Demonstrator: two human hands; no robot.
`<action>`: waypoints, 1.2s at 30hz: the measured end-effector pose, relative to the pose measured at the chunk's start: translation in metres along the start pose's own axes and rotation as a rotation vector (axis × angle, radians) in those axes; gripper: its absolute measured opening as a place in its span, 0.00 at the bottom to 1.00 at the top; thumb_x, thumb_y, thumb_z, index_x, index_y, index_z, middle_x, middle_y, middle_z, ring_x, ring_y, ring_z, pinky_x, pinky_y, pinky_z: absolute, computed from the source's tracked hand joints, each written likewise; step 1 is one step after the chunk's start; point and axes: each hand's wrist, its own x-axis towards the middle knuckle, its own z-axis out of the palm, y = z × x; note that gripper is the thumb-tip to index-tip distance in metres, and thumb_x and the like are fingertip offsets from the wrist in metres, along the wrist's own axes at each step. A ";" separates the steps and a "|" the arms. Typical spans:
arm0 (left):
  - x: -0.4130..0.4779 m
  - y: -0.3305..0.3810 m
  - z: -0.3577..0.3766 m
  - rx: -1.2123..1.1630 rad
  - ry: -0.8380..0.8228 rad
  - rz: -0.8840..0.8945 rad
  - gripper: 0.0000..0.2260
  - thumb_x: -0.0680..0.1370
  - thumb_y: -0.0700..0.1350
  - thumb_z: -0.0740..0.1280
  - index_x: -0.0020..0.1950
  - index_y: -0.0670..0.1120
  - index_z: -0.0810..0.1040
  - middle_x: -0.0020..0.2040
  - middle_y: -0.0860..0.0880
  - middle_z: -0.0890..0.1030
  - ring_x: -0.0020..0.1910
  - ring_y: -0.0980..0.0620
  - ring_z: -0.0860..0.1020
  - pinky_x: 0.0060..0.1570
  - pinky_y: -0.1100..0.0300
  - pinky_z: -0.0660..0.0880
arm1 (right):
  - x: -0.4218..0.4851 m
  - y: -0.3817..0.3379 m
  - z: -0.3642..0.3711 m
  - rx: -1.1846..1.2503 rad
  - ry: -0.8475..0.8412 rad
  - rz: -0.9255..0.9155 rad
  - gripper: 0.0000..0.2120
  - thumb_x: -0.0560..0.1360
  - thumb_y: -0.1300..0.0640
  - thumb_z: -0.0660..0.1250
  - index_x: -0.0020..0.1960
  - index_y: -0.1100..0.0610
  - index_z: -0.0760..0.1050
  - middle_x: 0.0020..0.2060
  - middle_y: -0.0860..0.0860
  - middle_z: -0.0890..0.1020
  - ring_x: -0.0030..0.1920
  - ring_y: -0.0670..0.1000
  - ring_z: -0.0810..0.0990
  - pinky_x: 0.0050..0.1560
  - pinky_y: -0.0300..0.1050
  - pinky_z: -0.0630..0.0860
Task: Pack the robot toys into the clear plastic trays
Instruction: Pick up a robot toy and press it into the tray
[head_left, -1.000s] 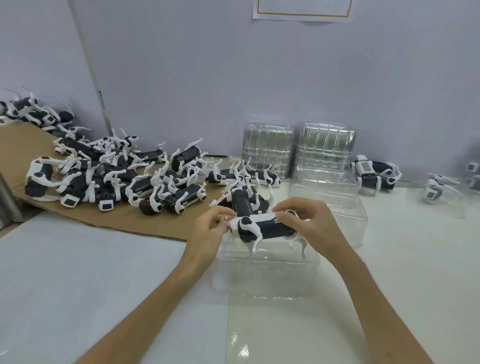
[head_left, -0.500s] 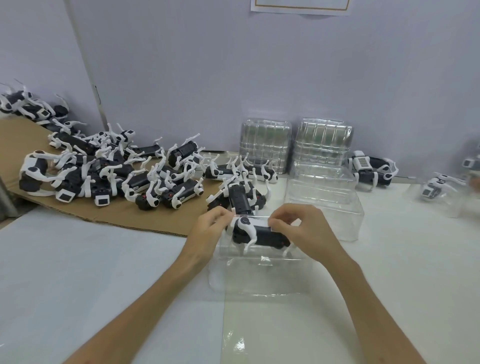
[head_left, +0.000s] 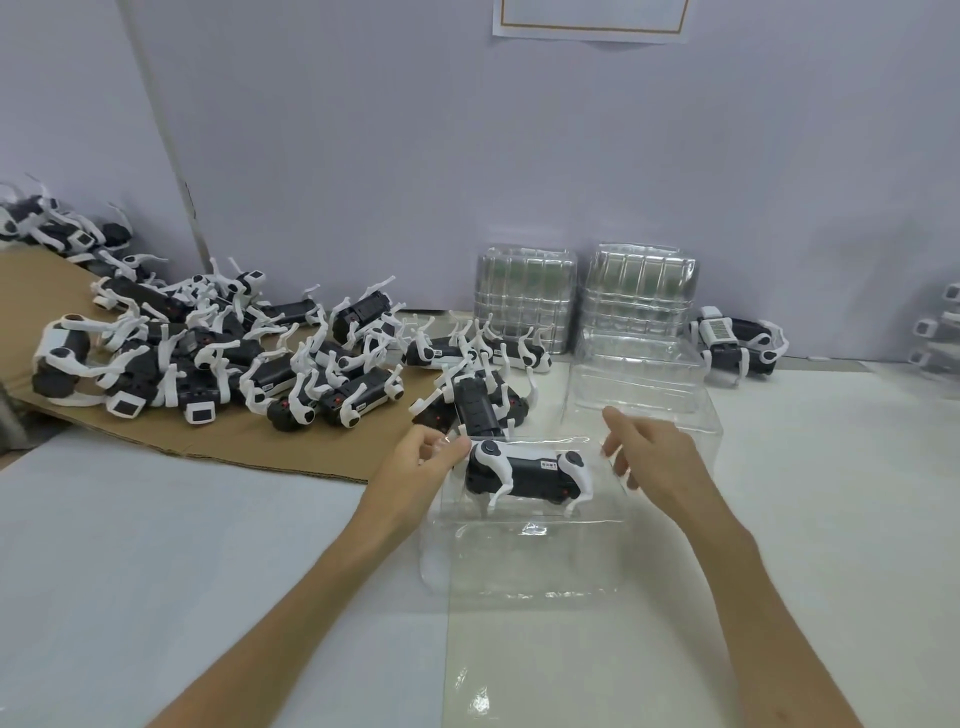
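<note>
A black-and-white robot dog toy (head_left: 524, 475) stands on its legs inside a clear plastic tray (head_left: 524, 564) at the centre of the table. My left hand (head_left: 415, 467) is at the toy's left end, and its thumb and fingertips pinch the white part there. Just right of the toy hovers my right hand (head_left: 657, 457), its fingers loosely bent, holding nothing and apart from the toy. A second clear tray (head_left: 644, 387) sits behind, with no toy in it.
A pile of several loose robot toys (head_left: 218, 353) lies on brown cardboard (head_left: 291, 447) at the left. Two stacks of clear trays (head_left: 582, 296) stand against the back wall. Another toy (head_left: 737, 343) sits at the right, and packed ones (head_left: 937, 332) at the far right edge.
The toy has gone down from above the tray into it. My right hand has let go of it and drawn off to the right. My left hand stays at the toy's left end.
</note>
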 end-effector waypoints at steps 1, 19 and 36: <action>0.001 -0.001 -0.002 0.041 -0.016 -0.017 0.21 0.77 0.64 0.65 0.50 0.45 0.79 0.46 0.53 0.79 0.45 0.53 0.77 0.44 0.58 0.68 | -0.001 0.001 0.000 -0.040 -0.096 0.063 0.27 0.79 0.35 0.57 0.38 0.54 0.80 0.34 0.51 0.82 0.34 0.50 0.79 0.44 0.46 0.74; 0.000 0.005 -0.011 -0.106 0.008 0.072 0.04 0.80 0.52 0.67 0.49 0.55 0.81 0.50 0.50 0.80 0.49 0.51 0.77 0.47 0.57 0.72 | -0.010 -0.006 -0.002 0.365 -0.442 -0.132 0.38 0.67 0.40 0.73 0.74 0.38 0.64 0.64 0.47 0.78 0.57 0.50 0.83 0.58 0.55 0.80; -0.008 0.012 -0.007 -0.282 -0.138 0.043 0.41 0.57 0.64 0.79 0.65 0.68 0.63 0.57 0.55 0.81 0.51 0.60 0.81 0.36 0.63 0.76 | -0.008 -0.010 0.015 0.501 -0.243 -0.261 0.34 0.71 0.43 0.72 0.74 0.43 0.64 0.61 0.53 0.76 0.55 0.57 0.82 0.50 0.53 0.81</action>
